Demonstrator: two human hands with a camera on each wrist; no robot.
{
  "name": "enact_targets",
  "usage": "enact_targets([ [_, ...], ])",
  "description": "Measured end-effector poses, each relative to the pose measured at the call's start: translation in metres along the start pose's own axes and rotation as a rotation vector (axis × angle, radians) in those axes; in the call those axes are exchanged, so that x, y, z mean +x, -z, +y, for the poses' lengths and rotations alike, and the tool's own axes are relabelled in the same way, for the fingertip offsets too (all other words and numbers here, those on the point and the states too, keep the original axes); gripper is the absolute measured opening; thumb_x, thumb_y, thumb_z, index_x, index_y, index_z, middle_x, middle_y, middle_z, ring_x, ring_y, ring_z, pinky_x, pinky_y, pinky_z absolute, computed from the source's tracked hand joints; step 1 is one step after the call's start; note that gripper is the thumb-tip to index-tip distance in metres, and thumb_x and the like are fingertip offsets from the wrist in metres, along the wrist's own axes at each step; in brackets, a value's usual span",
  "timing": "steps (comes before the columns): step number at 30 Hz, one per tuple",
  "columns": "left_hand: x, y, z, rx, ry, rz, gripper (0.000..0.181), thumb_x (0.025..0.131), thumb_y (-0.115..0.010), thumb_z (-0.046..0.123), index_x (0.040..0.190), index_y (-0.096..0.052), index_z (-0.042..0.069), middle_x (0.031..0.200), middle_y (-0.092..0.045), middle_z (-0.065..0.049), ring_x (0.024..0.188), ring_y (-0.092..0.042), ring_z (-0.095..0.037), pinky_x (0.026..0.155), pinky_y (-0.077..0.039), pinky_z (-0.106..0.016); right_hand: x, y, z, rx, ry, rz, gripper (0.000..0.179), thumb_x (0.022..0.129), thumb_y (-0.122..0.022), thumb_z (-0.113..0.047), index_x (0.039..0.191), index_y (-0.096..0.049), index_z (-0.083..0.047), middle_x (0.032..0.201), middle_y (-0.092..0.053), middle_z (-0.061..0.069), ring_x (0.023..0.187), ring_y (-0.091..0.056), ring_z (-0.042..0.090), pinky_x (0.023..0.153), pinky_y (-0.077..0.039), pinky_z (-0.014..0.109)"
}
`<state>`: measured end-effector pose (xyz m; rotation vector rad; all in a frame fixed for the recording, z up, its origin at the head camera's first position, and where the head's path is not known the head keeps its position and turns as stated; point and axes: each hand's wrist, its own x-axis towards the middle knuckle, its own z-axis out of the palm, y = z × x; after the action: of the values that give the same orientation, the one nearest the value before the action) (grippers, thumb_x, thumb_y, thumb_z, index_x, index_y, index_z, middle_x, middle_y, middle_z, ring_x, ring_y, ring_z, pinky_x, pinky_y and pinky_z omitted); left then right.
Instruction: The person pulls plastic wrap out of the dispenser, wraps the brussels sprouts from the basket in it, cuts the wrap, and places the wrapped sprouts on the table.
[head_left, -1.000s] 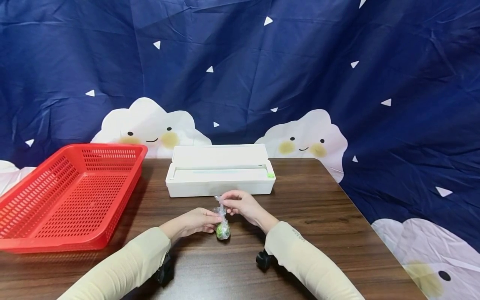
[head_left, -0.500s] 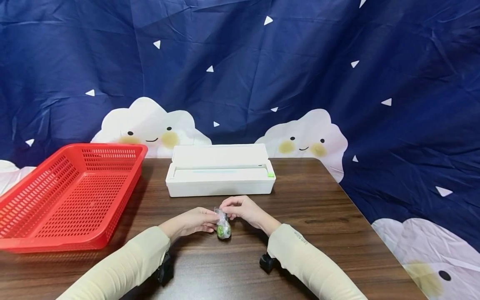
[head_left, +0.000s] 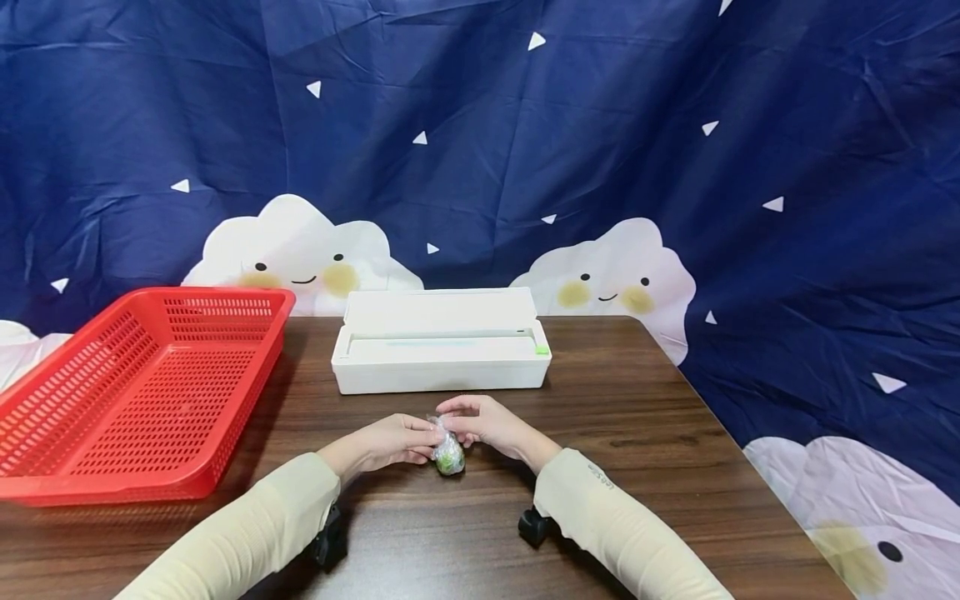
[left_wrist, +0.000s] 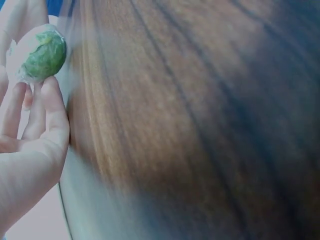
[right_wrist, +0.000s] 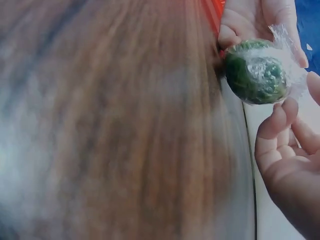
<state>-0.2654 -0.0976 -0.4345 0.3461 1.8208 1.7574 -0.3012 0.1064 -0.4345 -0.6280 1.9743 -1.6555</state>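
Observation:
A small round green item (head_left: pixel 451 461), like a little vegetable or fruit, is wrapped in crinkled clear cling film just above or on the table between the hands. From the left side, my left hand (head_left: pixel 392 442) pinches it by the gathered film. My right hand (head_left: pixel 489 427) has thumb and fingers at the film's upper end, on the other side. In the left wrist view the wrapped green item (left_wrist: pixel 45 54) rests against the fingertips. Loose film (right_wrist: pixel 287 47) sticks up beside the right thumb in the right wrist view. The exact kind of green item is unclear.
Behind the hands lies a long white cling film dispenser (head_left: pixel 442 371), its lid raised and a green tab at its right end. A red perforated plastic basket (head_left: pixel 251 417) stands on the left of the brown wooden table (head_left: pixel 637 467). A blue cloud-print curtain (head_left: pixel 480 167) hangs behind.
The film's upright twisted tail has come down shorter toward the green item. My right hand has lowered slightly with it, and the item has turned a little. The left hand has barely moved.

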Motion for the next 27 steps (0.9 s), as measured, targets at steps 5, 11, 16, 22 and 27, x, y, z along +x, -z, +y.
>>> enact_targets([
  [5, 0.0013, -0.0011, -0.0025, 0.004, -0.005, 0.036, 0.033, 0.09, -0.058, 0.006, 0.116, -0.053, -0.013, 0.092, -0.063, -0.006, 0.078, -0.06, -0.013, 0.075, -0.049, -0.031, -0.0008, -0.0014, -0.0013, -0.019, -0.032, 0.026, 0.029, 0.088, -0.061, -0.012, 0.11, -0.061, 0.007, 0.075, -0.059, 0.0, 0.06, -0.048, 0.009, 0.055, -0.042, 0.022],
  [11, 0.003, -0.0036, -0.0029, 0.013, 0.005, 0.079, 0.029, 0.089, -0.06, 0.006, 0.112, -0.057, -0.011, 0.089, -0.063, -0.005, 0.078, -0.06, -0.013, 0.074, -0.05, -0.03, 0.0, -0.0031, -0.0007, -0.021, -0.006, 0.067, 0.023, 0.087, -0.061, -0.007, 0.103, -0.062, 0.01, 0.077, -0.061, -0.001, 0.06, -0.048, 0.008, 0.054, -0.041, 0.021],
  [16, 0.0029, -0.005, -0.0028, 0.024, 0.0, 0.112, 0.031, 0.089, -0.059, 0.006, 0.114, -0.055, -0.013, 0.093, -0.065, -0.01, 0.079, -0.061, -0.014, 0.071, -0.05, -0.029, 0.0003, -0.0048, 0.0003, -0.021, 0.016, 0.092, 0.02, 0.086, -0.062, -0.006, 0.099, -0.062, 0.009, 0.076, -0.06, -0.001, 0.06, -0.048, 0.009, 0.055, -0.041, 0.022],
  [22, 0.0029, -0.0051, -0.0044, -0.001, -0.013, 0.149, 0.031, 0.089, -0.058, 0.006, 0.113, -0.056, -0.013, 0.091, -0.066, -0.012, 0.076, -0.062, -0.015, 0.066, -0.05, -0.026, -0.002, -0.0038, 0.0011, 0.059, -0.019, 0.047, 0.03, 0.088, -0.06, -0.008, 0.113, -0.056, 0.007, 0.08, -0.057, 0.001, 0.059, -0.046, 0.009, 0.055, -0.042, 0.022],
  [27, 0.0031, -0.003, -0.005, -0.024, -0.012, 0.204, 0.03, 0.089, -0.058, 0.007, 0.113, -0.056, -0.013, 0.087, -0.066, -0.01, 0.074, -0.063, -0.014, 0.064, -0.05, -0.024, -0.0054, -0.0002, 0.0026, 0.114, -0.09, -0.02, 0.036, 0.09, -0.057, -0.012, 0.121, -0.05, 0.005, 0.085, -0.055, 0.005, 0.063, -0.048, 0.012, 0.055, -0.044, 0.023],
])
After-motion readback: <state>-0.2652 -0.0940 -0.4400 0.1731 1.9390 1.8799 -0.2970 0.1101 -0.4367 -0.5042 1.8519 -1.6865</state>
